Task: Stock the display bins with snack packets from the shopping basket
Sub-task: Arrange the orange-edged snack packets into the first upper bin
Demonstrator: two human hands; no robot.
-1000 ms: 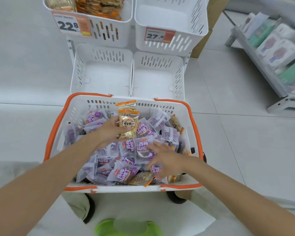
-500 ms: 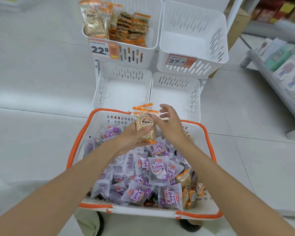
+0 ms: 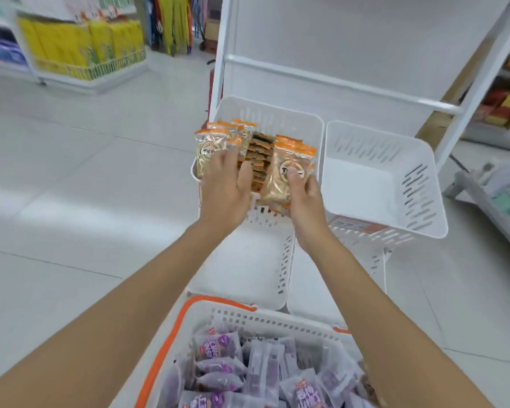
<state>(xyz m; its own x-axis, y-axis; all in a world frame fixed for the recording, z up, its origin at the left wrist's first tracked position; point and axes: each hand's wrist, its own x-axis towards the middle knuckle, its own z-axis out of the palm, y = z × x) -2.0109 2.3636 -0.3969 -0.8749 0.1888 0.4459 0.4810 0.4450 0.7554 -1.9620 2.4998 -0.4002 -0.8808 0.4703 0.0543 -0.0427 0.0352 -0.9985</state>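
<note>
The right hand [image 3: 302, 198] pinches a packet [image 3: 289, 175] between thumb and fingers, upright over the near edge of the upper left bin [image 3: 301, 125]. The packet is clear with an orange top strip, a round dark label and pale beige snacks inside. The left hand [image 3: 224, 189] lies flat with fingers spread, gripping nothing, pressed against like packets [image 3: 211, 147] standing at the bin's left side. Beside it, the upper right bin [image 3: 418, 184] is white and slotted. Below, the basket [image 3: 171, 337], orange-rimmed, is full of purple packets [image 3: 215, 350].
</note>
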